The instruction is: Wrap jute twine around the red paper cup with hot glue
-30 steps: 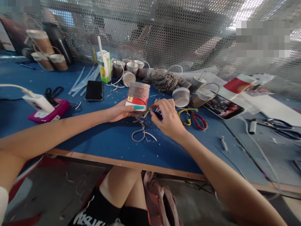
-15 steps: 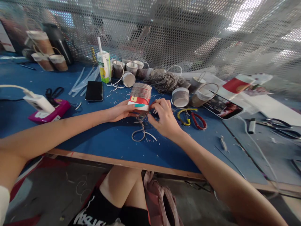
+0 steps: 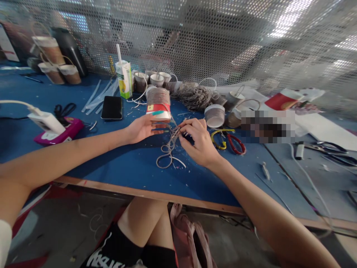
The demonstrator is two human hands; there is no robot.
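Note:
A red and white paper cup [image 3: 158,108] has grey cord wound in tight turns around its upper part. My left hand [image 3: 139,128] grips it, with a green-nailed thumb across the white lower band and the other fingers underneath. From the cup, loose grey cord [image 3: 170,144] runs down in a small tangle and curls onto the table. My right hand [image 3: 196,140] is closed in a pinch on this cord, just right of the cup. A short white strip [image 3: 179,161] lies beside the cord's lowest loop.
Behind the hands lie a heap of grey cord [image 3: 195,97], several wrapped cups and a drink carton [image 3: 123,80]. Yellow-and-red-handled cutters [image 3: 236,144] lie right of my right hand. A black phone [image 3: 111,108] and a pink power strip [image 3: 60,132] are at left, scissors [image 3: 331,147] at far right.
The cup has moved a little left and away from me. My right hand has come away from its side, and more loose cord now shows between the cup and that hand.

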